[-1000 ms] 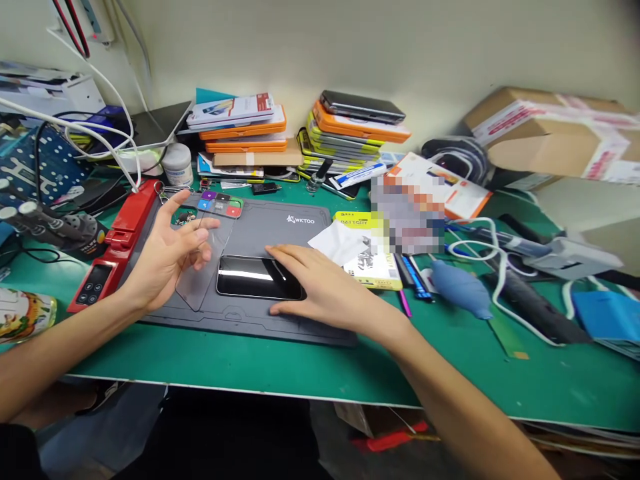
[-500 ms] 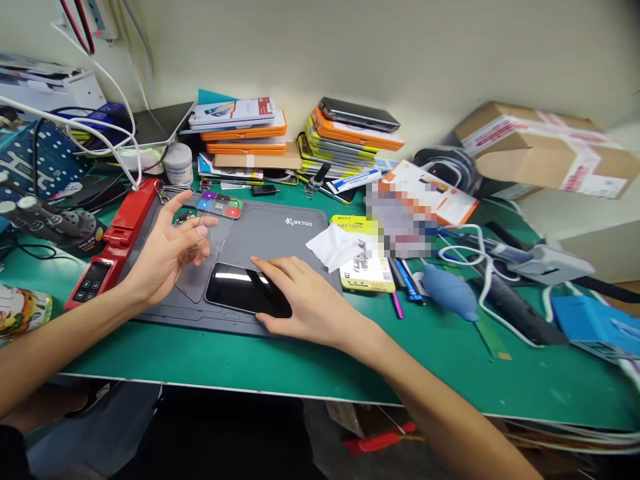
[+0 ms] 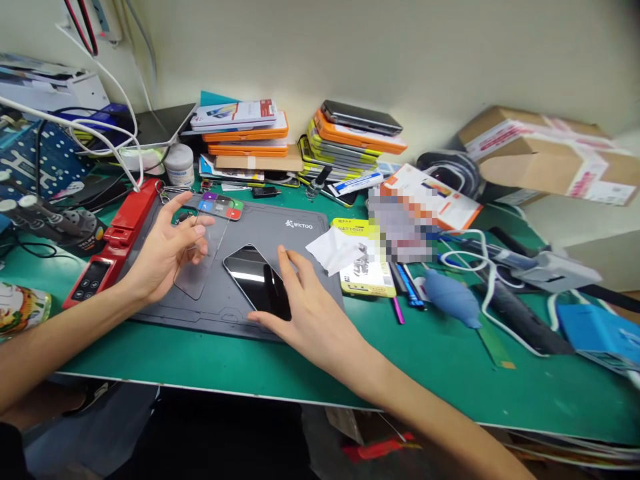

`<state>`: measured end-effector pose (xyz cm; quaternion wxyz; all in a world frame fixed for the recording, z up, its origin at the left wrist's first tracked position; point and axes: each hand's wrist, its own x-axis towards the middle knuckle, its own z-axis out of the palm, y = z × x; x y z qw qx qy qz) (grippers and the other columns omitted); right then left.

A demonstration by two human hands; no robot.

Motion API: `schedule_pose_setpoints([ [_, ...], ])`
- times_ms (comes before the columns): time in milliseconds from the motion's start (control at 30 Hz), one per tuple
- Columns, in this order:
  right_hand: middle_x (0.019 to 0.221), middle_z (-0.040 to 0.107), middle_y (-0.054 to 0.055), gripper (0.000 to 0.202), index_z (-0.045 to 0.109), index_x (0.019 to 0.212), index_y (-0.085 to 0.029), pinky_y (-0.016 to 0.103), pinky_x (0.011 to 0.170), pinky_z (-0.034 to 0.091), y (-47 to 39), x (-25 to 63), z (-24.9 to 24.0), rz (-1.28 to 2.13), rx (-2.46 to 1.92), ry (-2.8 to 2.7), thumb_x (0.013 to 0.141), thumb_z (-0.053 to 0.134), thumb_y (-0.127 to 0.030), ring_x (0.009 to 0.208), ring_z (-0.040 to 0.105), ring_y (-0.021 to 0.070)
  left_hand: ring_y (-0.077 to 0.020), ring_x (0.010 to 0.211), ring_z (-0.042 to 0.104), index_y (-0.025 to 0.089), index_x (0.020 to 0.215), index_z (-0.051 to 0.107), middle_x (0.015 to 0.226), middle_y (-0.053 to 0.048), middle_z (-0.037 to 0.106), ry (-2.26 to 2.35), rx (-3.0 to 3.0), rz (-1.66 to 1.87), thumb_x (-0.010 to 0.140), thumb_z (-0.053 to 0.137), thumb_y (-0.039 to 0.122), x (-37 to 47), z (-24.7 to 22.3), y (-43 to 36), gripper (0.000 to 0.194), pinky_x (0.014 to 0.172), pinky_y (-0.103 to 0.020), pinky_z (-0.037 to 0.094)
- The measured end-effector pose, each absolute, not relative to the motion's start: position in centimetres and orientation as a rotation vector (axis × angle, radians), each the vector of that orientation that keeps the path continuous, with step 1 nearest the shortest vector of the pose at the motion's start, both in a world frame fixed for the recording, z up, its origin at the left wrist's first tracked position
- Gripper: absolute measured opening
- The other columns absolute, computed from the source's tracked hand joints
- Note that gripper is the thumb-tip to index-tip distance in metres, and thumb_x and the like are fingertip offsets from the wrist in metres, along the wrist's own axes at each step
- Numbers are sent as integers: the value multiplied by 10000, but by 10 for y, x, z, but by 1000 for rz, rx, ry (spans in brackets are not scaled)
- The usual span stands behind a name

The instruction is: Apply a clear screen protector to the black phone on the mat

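Left hand [image 3: 173, 250] grips a clear sheet [image 3: 200, 267]; the right hand's [image 3: 317, 313] grip loosely grasps the phone [image 3: 257, 277] on the mat [image 3: 265, 227]

The one view looks out from the person's head, above the near side of the table [image 3: 425, 373], facing forward and steeply down toward 12 o'clock. It sits within arm's reach of the left hand [image 3: 173, 250] and right hand [image 3: 320, 320], wide enough to take in the wall [image 3: 270, 47] at 12 and dark clothing [image 3: 215, 433] between 6 and 7 o'clock.
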<state>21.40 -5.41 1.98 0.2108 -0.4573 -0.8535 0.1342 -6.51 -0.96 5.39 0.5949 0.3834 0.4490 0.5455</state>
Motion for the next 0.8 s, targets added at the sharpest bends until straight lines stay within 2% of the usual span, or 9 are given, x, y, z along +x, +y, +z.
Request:
schedule_pose_setpoints([
  [100, 1785, 383, 243, 786, 134, 1819, -299, 521, 926, 738, -49, 223, 33, 720, -1185, -2315, 1154, 519, -465, 1112, 807, 288, -66, 657, 640, 333, 1516, 468, 1163, -14, 719, 1047, 868, 1268, 862, 895, 190, -65, 54, -10, 794, 541, -196, 492],
  [167, 1775, 443, 199, 705, 156, 1817, -337, 429, 839, 748, -42, 230, 38, 892, -1066, -2327, 1168, 424, -275, 865, 804, 171, -66, 655, 635, 328, 1508, 474, 1162, -17, 716, 1044, 860, 1277, 861, 892, 184, -64, 55, -10, 784, 541, -198, 490],
  [200, 1759, 484, 178, 727, 167, 1816, -343, 407, 826, 746, -37, 233, 39, 904, -991, -2384, 1147, 404, -185, 847, 800, 157, -65, 653, 632, 328, 1506, 475, 1157, -16, 714, 1042, 858, 1283, 861, 890, 181, -65, 55, -9, 781, 541, -199, 490],
  [300, 1758, 520, 127, 855, 273, 1795, -331, 501, 948, 731, -18, 235, 43, 552, -801, -2677, 1030, 386, 34, 1147, 810, 255, -65, 655, 632, 321, 1513, 470, 1145, -10, 708, 1037, 851, 1300, 859, 892, 185, -65, 54, -9, 790, 543, -197, 494],
  [367, 1794, 471, 89, 863, 356, 1767, -298, 646, 1161, 621, -7, 229, 47, 232, -655, -2835, 997, 391, 91, 1470, 660, 344, -67, 665, 638, 316, 1521, 467, 1156, -12, 710, 1035, 860, 1312, 851, 897, 192, -65, 54, -9, 806, 545, -194, 497],
  [467, 1810, 448, -10, 776, 425, 1724, -317, 637, 1388, 376, 3, 210, 55, 95, -327, -2999, 1048, 436, 64, 1697, 382, 280, -65, 680, 643, 322, 1517, 475, 1173, -11, 713, 1030, 875, 1320, 843, 895, 195, -66, 54, -9, 804, 553, -186, 498],
  [600, 1695, 607, -18, 611, 594, 1578, -295, 495, 1411, 358, 6, 186, 62, 25, -123, -3120, 1083, 453, 34, 1643, 465, 163, -62, 684, 651, 328, 1502, 492, 1180, -9, 716, 1034, 863, 1324, 845, 893, 199, -67, 54, -8, 781, 561, -187, 504],
  [733, 1452, 767, 13, 521, 735, 1381, -267, 546, 1374, 415, 10, 182, 66, -2, -212, -3068, 1037, 504, 49, 1493, 634, 200, -63, 670, 675, 330, 1494, 477, 1176, 0, 717, 1019, 854, 1325, 843, 900, 207, -68, 51, -7, 785, 553, -196, 516],
  [800, 1366, 792, 24, 560, 738, 1386, -268, 585, 1380, 389, 13, 186, 68, -45, -325, -3061, 978, 540, 60, 1396, 694, 235, -67, 652, 695, 330, 1500, 453, 1142, 19, 708, 1003, 835, 1320, 823, 919, 205, -69, 49, -7, 831, 538, -199, 523],
])
